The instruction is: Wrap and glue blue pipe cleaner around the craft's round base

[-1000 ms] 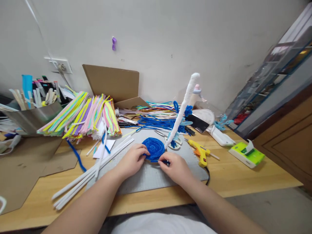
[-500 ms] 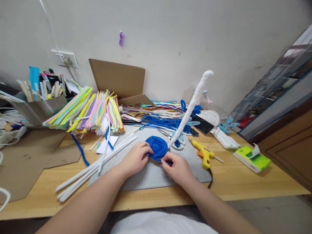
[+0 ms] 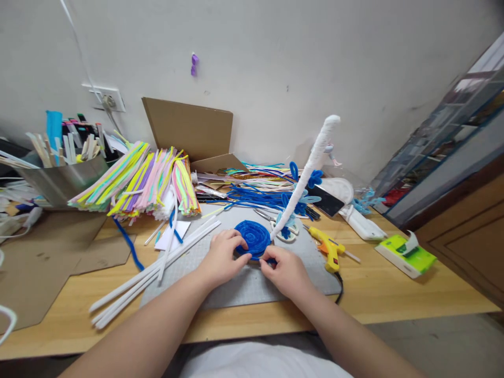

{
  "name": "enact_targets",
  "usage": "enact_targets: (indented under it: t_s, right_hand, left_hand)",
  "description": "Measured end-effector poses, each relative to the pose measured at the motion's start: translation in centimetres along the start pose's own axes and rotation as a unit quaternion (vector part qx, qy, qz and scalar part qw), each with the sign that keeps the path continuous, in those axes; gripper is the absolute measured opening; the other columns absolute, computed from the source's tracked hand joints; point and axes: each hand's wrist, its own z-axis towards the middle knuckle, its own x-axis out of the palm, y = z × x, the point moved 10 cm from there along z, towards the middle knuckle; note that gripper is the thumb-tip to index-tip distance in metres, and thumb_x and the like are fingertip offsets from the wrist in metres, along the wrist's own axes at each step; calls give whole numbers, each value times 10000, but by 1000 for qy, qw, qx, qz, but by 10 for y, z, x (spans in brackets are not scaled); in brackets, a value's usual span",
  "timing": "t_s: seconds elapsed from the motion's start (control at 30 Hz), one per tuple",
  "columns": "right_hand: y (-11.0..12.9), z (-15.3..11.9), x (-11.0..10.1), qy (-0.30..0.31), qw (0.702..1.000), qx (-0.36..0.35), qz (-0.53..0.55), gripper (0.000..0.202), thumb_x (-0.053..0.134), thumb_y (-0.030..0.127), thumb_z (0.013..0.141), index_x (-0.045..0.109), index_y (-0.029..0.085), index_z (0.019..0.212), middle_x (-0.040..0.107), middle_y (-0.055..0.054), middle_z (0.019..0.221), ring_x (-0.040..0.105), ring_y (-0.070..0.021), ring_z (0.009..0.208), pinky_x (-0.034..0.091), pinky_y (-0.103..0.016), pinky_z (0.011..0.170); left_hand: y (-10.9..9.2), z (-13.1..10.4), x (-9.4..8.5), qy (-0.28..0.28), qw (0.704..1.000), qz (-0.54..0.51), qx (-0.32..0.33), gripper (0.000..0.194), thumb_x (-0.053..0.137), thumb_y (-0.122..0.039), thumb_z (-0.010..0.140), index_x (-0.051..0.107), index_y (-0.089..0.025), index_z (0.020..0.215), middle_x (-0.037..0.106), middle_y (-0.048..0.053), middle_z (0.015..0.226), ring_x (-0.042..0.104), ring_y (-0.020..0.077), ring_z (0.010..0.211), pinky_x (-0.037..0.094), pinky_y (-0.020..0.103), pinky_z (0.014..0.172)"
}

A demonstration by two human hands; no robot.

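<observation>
A flat blue coil (image 3: 253, 239) of wound fuzzy wire lies on a grey mat (image 3: 240, 286) near the middle of the tabletop (image 3: 378, 294), a little toward its front edge. The person's left hand (image 3: 220, 260) rests against the coil's near-left rim, fingers curled and pressing on the blue disc. The right hand (image 3: 285, 273) sits at the coil's near-right rim, thumb and forefinger pinched together on the loose blue end where it meets the spiral.

Just beyond the coil, a tall white fuzzy stem (image 3: 309, 170) trimmed with small blue loops rises at a slant from a pale base on the mat's far side. A yellow glue gun (image 3: 328, 247) lies at the mat's right edge, its black cord trailing toward the front edge of the tabletop. Long white stems (image 3: 153, 270) fan from the mat's left side toward the front-left. A thick pile of pastel stems (image 3: 137, 181) spreads along the back-left, beside a metal bin (image 3: 59, 181) of sticks and pens. Loose blue stems (image 3: 255, 197) lie behind the mat before an open cardboard box (image 3: 189, 131) against the wall. A green-and-white pack (image 3: 405, 254) sits toward the right edge.
</observation>
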Motion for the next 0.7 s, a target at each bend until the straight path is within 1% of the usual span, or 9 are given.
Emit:
enact_targets:
  t_s: [0.07,0.13,0.3,0.4,0.53,0.6,0.7]
  right_hand:
    - [0,0,0,1,1000,0,-5,100,529,243,755,566,214,667,600,41,634,460,-99,539,265,-220,518]
    - [1,1,0,5,1000,-2,-7,98,531,242,756,572,215,671,606,39,643,465,-101,545,268,-221,522]
    - [3,2,1,16,1000,-24,8,104,534,233,770,606,219,696,646,23,725,533,-118,641,320,-220,579]
    - [0,3,1,24,999,-23,28,112,536,247,784,631,228,726,662,19,775,559,-131,698,350,-224,614]
    - [-13,4,-1,33,996,17,78,127,530,289,799,640,225,786,671,15,783,566,-136,687,372,-229,602]
    - [-23,4,-2,37,994,41,98,142,533,314,798,631,213,780,662,13,748,553,-133,647,375,-228,582]
    - [-35,3,-5,38,992,63,99,153,549,334,781,632,205,767,655,11,724,533,-129,611,373,-228,562]
  left_hand:
    - [1,-1,3,-9,1000,0,-23,165,666,-326,737,622,-231,864,574,22,1010,502,228,1019,337,402,908]
    - [3,-1,6,-10,999,-1,-33,170,680,-312,724,619,-237,864,567,17,1007,492,228,1030,332,397,910]
    - [6,1,10,-7,999,-3,-44,140,684,-283,723,633,-265,852,559,1,1018,484,222,1039,320,393,908]
    - [7,1,10,-3,999,-8,-51,108,689,-287,722,644,-269,818,566,-4,1010,484,221,1037,316,394,906]
    - [9,1,10,-5,998,-8,-61,94,696,-278,714,643,-251,787,574,-2,1012,481,223,1042,305,403,912]
    - [9,2,11,-5,998,-9,-60,91,696,-266,713,641,-250,784,573,-5,1015,479,225,1043,302,409,911]
    - [9,2,11,-3,998,-11,-58,89,696,-257,711,640,-249,779,571,-6,1015,480,226,1036,306,411,903]
